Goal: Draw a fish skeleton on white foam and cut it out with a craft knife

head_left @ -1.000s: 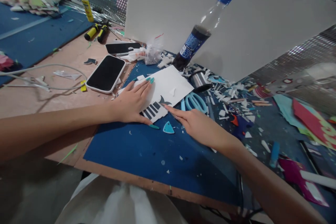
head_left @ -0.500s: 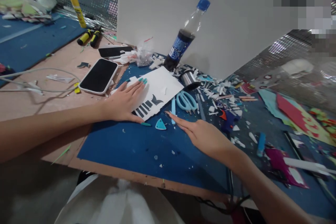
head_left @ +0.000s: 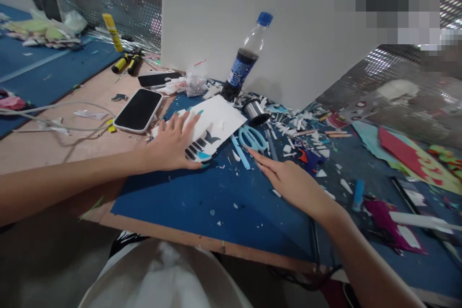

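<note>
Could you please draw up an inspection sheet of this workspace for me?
Surface: blue mat, scattered with small scraps.
Work pieces: white sheet bearing dark shapes; small blue piece at its near edge.
Clutter: white scraps around the wire spool; phone, bottle and light-blue scissors nearby.
Hands: left hand spread over the sheet; right hand near the scissors, whether holding anything is unclear.
Cables: pale cable at left; dark cables lower right.
Surroundings: white board behind the bottle; perforated panels.
</note>
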The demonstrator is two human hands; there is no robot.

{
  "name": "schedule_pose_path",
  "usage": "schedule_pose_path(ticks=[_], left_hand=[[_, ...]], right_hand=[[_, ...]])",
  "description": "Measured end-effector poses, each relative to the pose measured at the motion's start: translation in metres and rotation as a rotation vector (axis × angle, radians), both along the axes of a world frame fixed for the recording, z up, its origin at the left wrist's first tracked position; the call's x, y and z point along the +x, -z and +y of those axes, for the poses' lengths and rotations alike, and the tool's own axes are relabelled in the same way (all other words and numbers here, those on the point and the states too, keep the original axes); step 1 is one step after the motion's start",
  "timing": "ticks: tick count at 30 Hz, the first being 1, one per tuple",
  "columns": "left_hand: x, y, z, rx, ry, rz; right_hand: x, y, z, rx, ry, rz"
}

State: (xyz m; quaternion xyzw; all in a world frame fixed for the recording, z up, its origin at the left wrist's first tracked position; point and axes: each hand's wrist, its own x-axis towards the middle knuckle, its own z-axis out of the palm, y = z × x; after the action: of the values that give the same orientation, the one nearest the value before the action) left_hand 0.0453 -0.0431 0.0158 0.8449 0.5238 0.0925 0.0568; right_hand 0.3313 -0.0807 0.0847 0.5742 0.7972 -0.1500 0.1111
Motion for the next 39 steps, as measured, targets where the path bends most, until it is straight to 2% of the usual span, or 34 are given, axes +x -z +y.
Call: schedule_pose_path(ticks=[3, 6, 11, 13, 19, 29, 39], left_hand=[[-0.009, -0.016, 0.002, 0.032, 0.002, 0.014], [-0.017, -0.023, 0.002, 0.06, 0.051, 0.038], [-0.015, -0.011, -0.003, 0.04, 0.15, 0.061], [-0.011, -0.004, -0.007, 0.031, 0.171, 0.083], [-0.009, 0.004, -0.012, -0.017, 0.184, 0.14], [-0.012, 0.01, -0.012, -0.008, 0.197, 0.132], [-0.011, 0.011, -0.011, 0.003, 0.208, 0.135]], right_hand=[[0.007, 0.0, -0.002, 0.014, -0.006, 0.021], [0.008, 0.0, -0.006, 0.047, 0.034, 0.088], [-0.011, 0.004, -0.011, 0.068, 0.083, 0.248], [-0.022, 0.008, -0.01, 0.049, 0.055, 0.279], [-0.046, 0.021, -0.003, 0.059, -0.094, 0.179], [-0.049, 0.024, 0.003, 0.021, -0.117, 0.132], [-0.047, 0.03, 0.005, 0.028, -0.112, 0.173]])
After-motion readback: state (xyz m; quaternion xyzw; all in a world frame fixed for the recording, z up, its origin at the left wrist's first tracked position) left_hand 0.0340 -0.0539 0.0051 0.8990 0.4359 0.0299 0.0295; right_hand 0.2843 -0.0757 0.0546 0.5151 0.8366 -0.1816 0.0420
